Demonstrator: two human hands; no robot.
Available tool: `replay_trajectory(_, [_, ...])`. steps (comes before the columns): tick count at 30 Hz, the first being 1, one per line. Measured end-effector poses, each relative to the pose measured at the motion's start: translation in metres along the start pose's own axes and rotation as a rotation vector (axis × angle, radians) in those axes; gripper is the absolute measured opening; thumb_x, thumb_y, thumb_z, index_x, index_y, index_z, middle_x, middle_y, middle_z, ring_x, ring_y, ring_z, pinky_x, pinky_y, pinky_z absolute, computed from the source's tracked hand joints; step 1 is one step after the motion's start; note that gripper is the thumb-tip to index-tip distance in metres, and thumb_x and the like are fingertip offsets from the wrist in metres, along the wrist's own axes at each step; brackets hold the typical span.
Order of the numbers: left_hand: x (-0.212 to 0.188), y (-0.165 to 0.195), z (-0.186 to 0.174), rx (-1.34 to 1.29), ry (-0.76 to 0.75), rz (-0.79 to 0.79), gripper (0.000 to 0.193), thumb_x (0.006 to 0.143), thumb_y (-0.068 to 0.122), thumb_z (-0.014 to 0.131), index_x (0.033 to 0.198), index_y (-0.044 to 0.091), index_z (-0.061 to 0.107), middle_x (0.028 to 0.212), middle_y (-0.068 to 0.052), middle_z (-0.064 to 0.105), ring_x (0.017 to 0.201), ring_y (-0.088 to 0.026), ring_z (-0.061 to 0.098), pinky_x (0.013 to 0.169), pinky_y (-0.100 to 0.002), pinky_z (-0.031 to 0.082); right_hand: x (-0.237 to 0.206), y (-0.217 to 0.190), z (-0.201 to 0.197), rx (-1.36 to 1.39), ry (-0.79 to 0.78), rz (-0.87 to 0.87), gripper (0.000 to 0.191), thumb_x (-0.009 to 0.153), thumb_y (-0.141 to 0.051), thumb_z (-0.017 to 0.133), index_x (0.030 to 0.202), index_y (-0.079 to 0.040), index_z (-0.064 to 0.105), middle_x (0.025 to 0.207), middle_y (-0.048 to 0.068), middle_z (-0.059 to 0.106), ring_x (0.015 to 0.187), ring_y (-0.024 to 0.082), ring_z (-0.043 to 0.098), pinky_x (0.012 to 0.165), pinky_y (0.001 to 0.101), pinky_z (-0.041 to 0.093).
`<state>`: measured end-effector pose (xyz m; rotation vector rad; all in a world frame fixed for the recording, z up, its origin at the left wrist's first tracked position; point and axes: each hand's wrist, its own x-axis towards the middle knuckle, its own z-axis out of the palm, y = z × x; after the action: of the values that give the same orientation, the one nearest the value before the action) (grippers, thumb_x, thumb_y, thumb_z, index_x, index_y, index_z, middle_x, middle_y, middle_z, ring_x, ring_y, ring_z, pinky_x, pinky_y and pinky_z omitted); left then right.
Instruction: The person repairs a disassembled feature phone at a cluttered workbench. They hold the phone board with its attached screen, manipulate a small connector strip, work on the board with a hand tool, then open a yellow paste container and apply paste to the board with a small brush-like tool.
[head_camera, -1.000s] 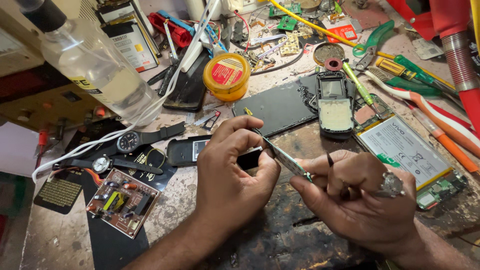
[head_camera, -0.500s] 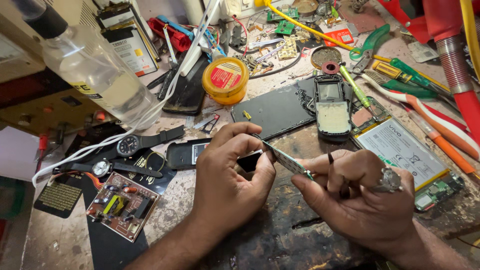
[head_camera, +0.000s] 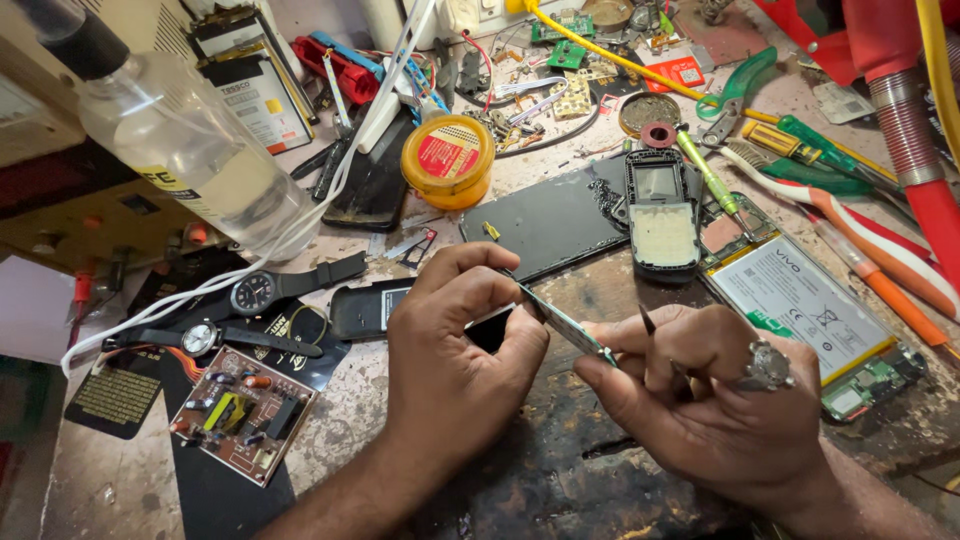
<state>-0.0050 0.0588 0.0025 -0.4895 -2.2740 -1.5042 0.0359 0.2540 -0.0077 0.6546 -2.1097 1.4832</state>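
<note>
Currently, I see both hands meeting over the dark worn patch of the workbench (head_camera: 560, 470). My left hand (head_camera: 455, 370) pinches the upper end of a thin circuit board strip (head_camera: 562, 325) between thumb and forefinger, fingers closed firmly on it. My right hand (head_camera: 715, 410) supports the lower end of the same strip with its fingertips and also holds a slim dark tool (head_camera: 655, 335), its tip standing up between the fingers; a ring (head_camera: 765, 365) shows on this hand. The strip sits tilted, edge-on, just above the bench.

Compared with the frame half a second earlier, the hands and strip keep nearly the same pose. The yellow tin (head_camera: 447, 160), the opened phone shell (head_camera: 660, 215) and the flat battery (head_camera: 795, 295) remain where they were.
</note>
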Motion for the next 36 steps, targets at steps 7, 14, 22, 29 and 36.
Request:
replay_trajectory(7, [0.0012,0.0004,-0.0011,-0.052,-0.067,-0.101,0.008,0.081,0.007,0.073,0.086,0.001,0.07,0.111,-0.01,0.071,0.09,-0.016,0.077,0.081,-0.026,0.06,-0.0014,0.0028,-0.0001,-0.046,0.053,0.058,0.039,0.082,0.0,0.081,0.093,-0.005,0.043,0.085,0.009,0.076,0.072,0.002,0.067,0.055,0.0165,0.052])
replay_trajectory(14, [-0.0017,-0.0005,-0.0037,0.058,-0.097,-0.049,0.016,0.075,0.014,0.076,0.081,0.001,0.071,0.131,-0.019,0.064,0.111,-0.022,0.072,0.085,-0.029,0.058,-0.0009,0.0014,0.0016,0.12,0.1,0.113,0.038,0.088,0.008,0.076,0.095,-0.005,0.041,0.086,0.012,0.072,0.076,0.009,0.069,0.065,0.0217,0.059])
replay_trajectory(22, [0.0018,-0.0025,-0.004,-0.049,-0.18,-0.295,0.016,0.071,0.018,0.076,0.073,0.002,0.074,0.133,-0.013,0.068,0.122,-0.018,0.068,0.094,-0.03,0.054,0.0003,-0.0008,0.0002,-0.003,0.124,0.079,0.038,0.088,0.008,0.076,0.094,-0.006,0.041,0.084,0.011,0.071,0.07,0.008,0.07,0.06,0.0216,0.059])
replay_trajectory(29, [0.0014,-0.0029,-0.005,-0.074,-0.186,-0.276,0.015,0.071,0.018,0.077,0.075,0.003,0.075,0.132,-0.016,0.069,0.129,-0.019,0.065,0.099,-0.03,0.05,-0.0004,-0.0005,-0.0008,0.036,0.115,0.094,0.039,0.088,0.008,0.076,0.096,-0.006,0.04,0.087,0.014,0.073,0.072,0.009,0.071,0.06,0.0218,0.06])
replay_trajectory(36, [-0.0001,-0.0046,-0.0018,-0.043,-0.226,-0.384,0.017,0.069,0.018,0.078,0.071,0.002,0.075,0.135,-0.019,0.07,0.132,-0.02,0.065,0.101,-0.03,0.052,-0.0014,-0.0015,-0.0006,-0.003,0.079,0.087,0.039,0.088,0.006,0.075,0.093,-0.007,0.038,0.085,0.013,0.073,0.07,0.008,0.071,0.057,0.0209,0.059])
